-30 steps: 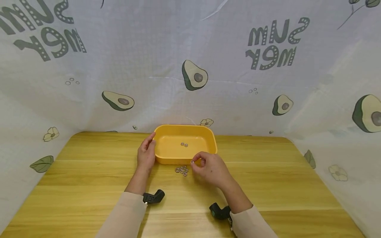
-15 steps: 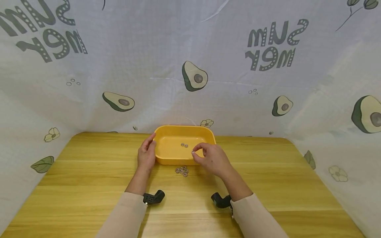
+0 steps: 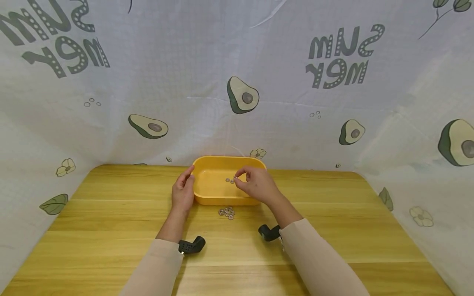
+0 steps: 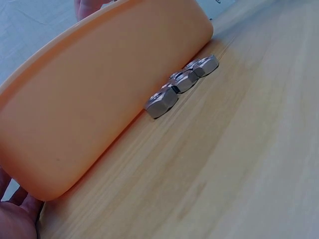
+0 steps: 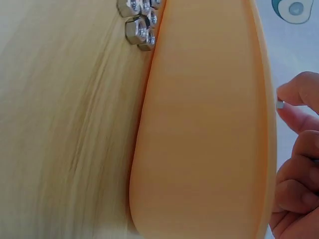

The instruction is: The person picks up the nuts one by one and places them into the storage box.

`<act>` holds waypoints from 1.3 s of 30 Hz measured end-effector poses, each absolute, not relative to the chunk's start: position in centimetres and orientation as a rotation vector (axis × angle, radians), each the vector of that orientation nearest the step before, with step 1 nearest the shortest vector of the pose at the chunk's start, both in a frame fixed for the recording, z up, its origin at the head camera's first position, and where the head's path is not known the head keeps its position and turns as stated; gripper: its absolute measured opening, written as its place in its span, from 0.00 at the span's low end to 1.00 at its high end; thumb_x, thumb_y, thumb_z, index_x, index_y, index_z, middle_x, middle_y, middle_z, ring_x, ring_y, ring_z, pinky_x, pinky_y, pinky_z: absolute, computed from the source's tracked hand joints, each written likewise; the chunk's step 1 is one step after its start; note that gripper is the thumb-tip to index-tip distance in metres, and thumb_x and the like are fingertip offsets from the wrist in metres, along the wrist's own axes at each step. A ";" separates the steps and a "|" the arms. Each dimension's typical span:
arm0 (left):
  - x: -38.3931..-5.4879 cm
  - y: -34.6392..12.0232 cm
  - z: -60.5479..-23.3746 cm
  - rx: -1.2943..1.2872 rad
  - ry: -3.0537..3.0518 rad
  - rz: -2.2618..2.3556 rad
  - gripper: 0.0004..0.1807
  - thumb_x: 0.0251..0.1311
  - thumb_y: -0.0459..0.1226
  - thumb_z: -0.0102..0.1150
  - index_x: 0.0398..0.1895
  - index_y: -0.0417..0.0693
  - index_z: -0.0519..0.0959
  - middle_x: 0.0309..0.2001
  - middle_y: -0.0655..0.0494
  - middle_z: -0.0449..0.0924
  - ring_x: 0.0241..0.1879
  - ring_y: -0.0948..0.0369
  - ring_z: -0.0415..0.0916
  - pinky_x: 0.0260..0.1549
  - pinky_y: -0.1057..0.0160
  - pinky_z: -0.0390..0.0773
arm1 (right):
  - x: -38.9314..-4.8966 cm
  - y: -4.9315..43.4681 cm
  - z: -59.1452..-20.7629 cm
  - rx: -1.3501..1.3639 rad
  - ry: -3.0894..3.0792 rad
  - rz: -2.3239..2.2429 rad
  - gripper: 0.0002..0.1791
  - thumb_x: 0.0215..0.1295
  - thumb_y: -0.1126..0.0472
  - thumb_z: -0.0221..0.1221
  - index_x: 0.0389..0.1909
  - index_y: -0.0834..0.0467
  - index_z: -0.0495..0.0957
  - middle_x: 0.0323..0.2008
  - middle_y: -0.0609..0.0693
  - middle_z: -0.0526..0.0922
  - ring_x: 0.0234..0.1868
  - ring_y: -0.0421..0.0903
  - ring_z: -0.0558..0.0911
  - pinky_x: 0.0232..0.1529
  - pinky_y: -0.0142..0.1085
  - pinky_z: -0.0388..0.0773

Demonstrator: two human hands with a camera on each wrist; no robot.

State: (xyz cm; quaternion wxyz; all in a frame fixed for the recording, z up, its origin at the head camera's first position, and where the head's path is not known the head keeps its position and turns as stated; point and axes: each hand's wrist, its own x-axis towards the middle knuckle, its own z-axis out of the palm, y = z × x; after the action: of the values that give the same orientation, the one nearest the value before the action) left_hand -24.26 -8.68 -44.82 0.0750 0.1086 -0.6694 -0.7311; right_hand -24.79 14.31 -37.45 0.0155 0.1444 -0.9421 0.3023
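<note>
A yellow tray [image 3: 222, 200] stands near the back of the table, with two small metal nuts [image 3: 227, 180] on its floor. My left hand [image 3: 183, 192] rests against the tray's left end, fingers straight along the wall. Over the inside of the tray, my right hand [image 3: 257, 183] pinches another hex nut [image 5: 280, 104] between thumb and index finger, above the rim in the right wrist view. Just in front of the tray, several hex nuts [image 3: 226, 212] lie clustered on the wood; the left wrist view shows these nuts [image 4: 162, 102] close to the front wall.
The wooden table [image 3: 122, 213] extends to both sides of the tray. Behind it hangs a white printed cloth [image 3: 200, 82], close to the tray's back rim. Black wrist cameras [image 3: 191, 245] are strapped on both wrists.
My right hand has risen from the tray's front edge and moved forward and left over the inside, carrying the pinched nut close to the two nuts there. The left hand stays put.
</note>
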 end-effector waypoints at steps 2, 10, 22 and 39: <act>-24.3 -8.7 -44.9 0.327 -2.006 -2.192 0.22 0.78 0.40 0.46 0.72 0.55 0.73 0.76 0.53 0.67 0.76 0.57 0.61 0.76 0.56 0.63 | -25.3 14.1 -37.6 0.441 -2.951 0.975 0.09 0.67 0.52 0.65 0.42 0.52 0.85 0.13 0.43 0.61 0.13 0.41 0.60 0.17 0.31 0.54; -24.2 -8.7 -44.8 0.328 -2.002 -2.195 0.22 0.78 0.40 0.45 0.71 0.55 0.74 0.76 0.54 0.66 0.76 0.56 0.61 0.76 0.55 0.64 | -27.2 13.2 -38.4 0.491 -3.018 0.975 0.09 0.66 0.52 0.66 0.41 0.53 0.86 0.15 0.44 0.67 0.16 0.42 0.65 0.20 0.32 0.62; -24.4 -8.6 -44.9 0.325 -1.981 -2.181 0.22 0.78 0.39 0.46 0.71 0.53 0.74 0.75 0.52 0.68 0.75 0.55 0.63 0.76 0.54 0.64 | -29.1 12.1 -38.9 0.314 -3.127 0.949 0.11 0.68 0.53 0.65 0.44 0.55 0.85 0.23 0.47 0.79 0.20 0.42 0.68 0.21 0.31 0.64; -24.4 -8.6 -44.9 0.328 -1.982 -2.171 0.22 0.77 0.39 0.46 0.70 0.53 0.75 0.75 0.52 0.68 0.75 0.55 0.63 0.76 0.54 0.65 | -30.9 12.0 -40.2 0.035 -3.133 1.086 0.11 0.69 0.53 0.64 0.45 0.56 0.84 0.43 0.52 0.83 0.38 0.49 0.77 0.36 0.34 0.73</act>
State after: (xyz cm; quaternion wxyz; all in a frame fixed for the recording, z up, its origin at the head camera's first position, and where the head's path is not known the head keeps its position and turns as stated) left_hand -24.38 -8.62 -44.91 0.0915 0.1104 -0.6672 -0.7309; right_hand -30.85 12.04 -40.20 -0.0870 0.0106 -0.9412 0.3262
